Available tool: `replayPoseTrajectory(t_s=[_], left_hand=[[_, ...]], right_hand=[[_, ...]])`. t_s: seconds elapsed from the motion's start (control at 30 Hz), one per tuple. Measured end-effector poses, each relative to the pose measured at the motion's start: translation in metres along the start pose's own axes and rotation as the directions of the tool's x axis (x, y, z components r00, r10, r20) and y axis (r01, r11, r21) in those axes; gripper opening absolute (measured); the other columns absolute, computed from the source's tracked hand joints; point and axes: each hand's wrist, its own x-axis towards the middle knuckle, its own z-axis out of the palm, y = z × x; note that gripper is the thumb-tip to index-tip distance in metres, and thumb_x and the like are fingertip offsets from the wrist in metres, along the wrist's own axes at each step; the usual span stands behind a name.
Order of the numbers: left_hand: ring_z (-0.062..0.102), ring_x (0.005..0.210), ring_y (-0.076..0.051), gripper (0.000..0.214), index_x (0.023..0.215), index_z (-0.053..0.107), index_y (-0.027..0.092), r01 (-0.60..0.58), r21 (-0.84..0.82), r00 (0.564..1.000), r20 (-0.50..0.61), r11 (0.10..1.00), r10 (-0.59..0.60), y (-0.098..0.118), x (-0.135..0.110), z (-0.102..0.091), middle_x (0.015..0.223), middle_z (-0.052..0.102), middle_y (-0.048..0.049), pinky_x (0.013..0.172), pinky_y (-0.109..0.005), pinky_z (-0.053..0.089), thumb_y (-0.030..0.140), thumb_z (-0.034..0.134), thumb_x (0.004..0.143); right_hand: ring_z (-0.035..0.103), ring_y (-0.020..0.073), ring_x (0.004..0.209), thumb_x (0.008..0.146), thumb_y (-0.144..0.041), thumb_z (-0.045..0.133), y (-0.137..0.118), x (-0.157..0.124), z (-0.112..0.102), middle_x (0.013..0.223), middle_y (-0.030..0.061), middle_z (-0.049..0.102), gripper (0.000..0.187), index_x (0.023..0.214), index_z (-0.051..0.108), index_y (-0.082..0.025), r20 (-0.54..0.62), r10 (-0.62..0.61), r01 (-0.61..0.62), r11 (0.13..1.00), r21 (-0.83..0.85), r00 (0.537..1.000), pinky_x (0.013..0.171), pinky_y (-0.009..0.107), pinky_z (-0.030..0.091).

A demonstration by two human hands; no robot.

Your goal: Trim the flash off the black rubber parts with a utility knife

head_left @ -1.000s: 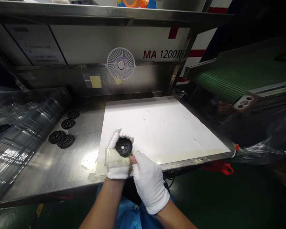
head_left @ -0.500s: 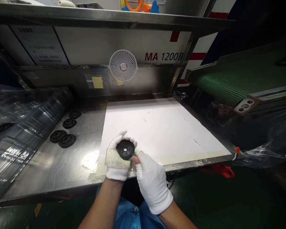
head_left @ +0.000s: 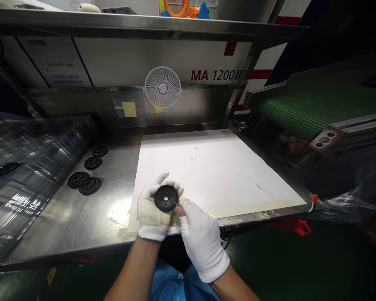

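My left hand (head_left: 153, 213), in a white glove with clear tape wrapped around the palm, is closed on a round black ribbed wheel (head_left: 166, 198) with a light centre hole. The wheel's face is tilted up toward me, above the front edge of the white sheet (head_left: 219, 171). At the wheel's lower right rim is my right hand (head_left: 202, 236), gloved with the thumb tip bare. Its thumb and finger are pinched together on something thin, too small to make out. Several similar black wheels (head_left: 90, 186) lie on the metal table (head_left: 113, 179) to the left.
A clear plastic tray stack (head_left: 40, 179) stands at the left. Behind the sheet, a white fan (head_left: 163, 87) hangs below a metal shelf (head_left: 144, 28). At the right is a green conveyor belt (head_left: 316, 104). A red-handled tool (head_left: 294, 225) shows below the table's front edge.
The view has shifted very slightly. Both hands keep their hold at the wheel, with its face turned a little and the right thumb still at its rim.
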Motion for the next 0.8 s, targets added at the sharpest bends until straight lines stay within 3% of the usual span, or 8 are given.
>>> replayPoseTrajectory(t_s=[0.13,0.37,0.47,0.53,0.6,0.7,0.8], left_hand=[[0.062,0.065,-0.014,0.017,0.093,0.067,0.013,-0.041,-0.087,0.996,-0.086,0.995,0.034,-0.003,0.006,0.003,0.068,0.061,-0.0026,0.067,-0.029,0.055,0.014,0.06,0.077],[0.059,0.063,-0.011,0.013,0.09,0.065,0.015,-0.144,-0.094,0.97,-0.209,0.985,0.122,-0.006,0.008,0.01,0.065,0.058,0.0004,0.067,-0.027,0.055,0.01,0.061,0.079],[0.064,0.076,-0.016,0.023,0.099,0.065,0.014,-0.126,-0.051,0.985,-0.126,0.991,0.118,-0.005,0.003,0.007,0.076,0.064,-0.0043,0.077,-0.034,0.056,0.009,0.059,0.078],[0.066,0.09,-0.025,0.035,0.112,0.064,0.013,-0.029,-0.008,0.999,-0.017,1.0,0.029,-0.002,0.0,0.003,0.093,0.068,-0.0116,0.079,-0.042,0.056,0.014,0.056,0.077],[0.066,0.091,-0.029,0.041,0.117,0.062,0.012,0.05,0.016,0.998,0.041,0.999,-0.05,0.0,-0.002,0.0,0.097,0.068,-0.0148,0.077,-0.045,0.056,0.018,0.053,0.077],[0.064,0.072,-0.02,0.032,0.105,0.066,0.011,0.034,-0.023,0.999,0.0,0.999,-0.034,0.002,0.0,-0.001,0.075,0.065,-0.0077,0.071,-0.036,0.056,0.015,0.055,0.076],[0.06,0.065,-0.013,0.018,0.093,0.068,0.012,-0.002,-0.08,0.997,-0.071,0.997,-0.004,-0.001,0.006,0.001,0.067,0.061,-0.0028,0.067,-0.029,0.055,0.013,0.059,0.078]], right_hand=[[0.052,0.0173,0.06,0.101,-0.036,0.034,0.002,0.0,0.0,0.071,-0.001,0.06,0.03,0.084,0.056,-0.024,0.02,0.004,-0.003,0.999,-0.032,1.0,0.058,0.031,0.023],[0.051,0.017,0.062,0.101,-0.032,0.034,-0.007,-0.004,0.009,0.071,-0.0012,0.058,0.029,0.08,0.053,-0.024,0.043,-0.012,0.011,1.0,0.022,0.999,0.06,0.031,0.024],[0.052,0.017,0.063,0.101,-0.033,0.035,-0.008,-0.004,0.008,0.072,-0.0017,0.058,0.028,0.081,0.053,-0.025,0.059,-0.01,0.008,0.999,0.037,0.998,0.06,0.031,0.024],[0.052,0.0171,0.063,0.101,-0.034,0.035,-0.006,-0.003,0.005,0.072,-0.0021,0.059,0.028,0.082,0.053,-0.025,0.052,-0.005,0.003,0.999,0.032,0.999,0.059,0.031,0.024],[0.052,0.0174,0.062,0.101,-0.036,0.035,-0.002,-0.002,0.003,0.071,-0.0022,0.059,0.028,0.081,0.054,-0.026,0.04,0.001,-0.002,1.0,0.017,0.999,0.059,0.031,0.024],[0.051,0.0173,0.059,0.101,-0.037,0.034,0.001,0.0,0.001,0.07,-0.0022,0.058,0.03,0.082,0.054,-0.026,0.032,0.023,-0.022,1.0,-0.012,0.999,0.058,0.031,0.024],[0.051,0.0174,0.059,0.102,-0.037,0.033,0.001,-0.002,0.004,0.07,-0.0014,0.059,0.032,0.082,0.054,-0.025,0.029,0.019,-0.018,0.999,-0.033,0.999,0.058,0.031,0.024]])
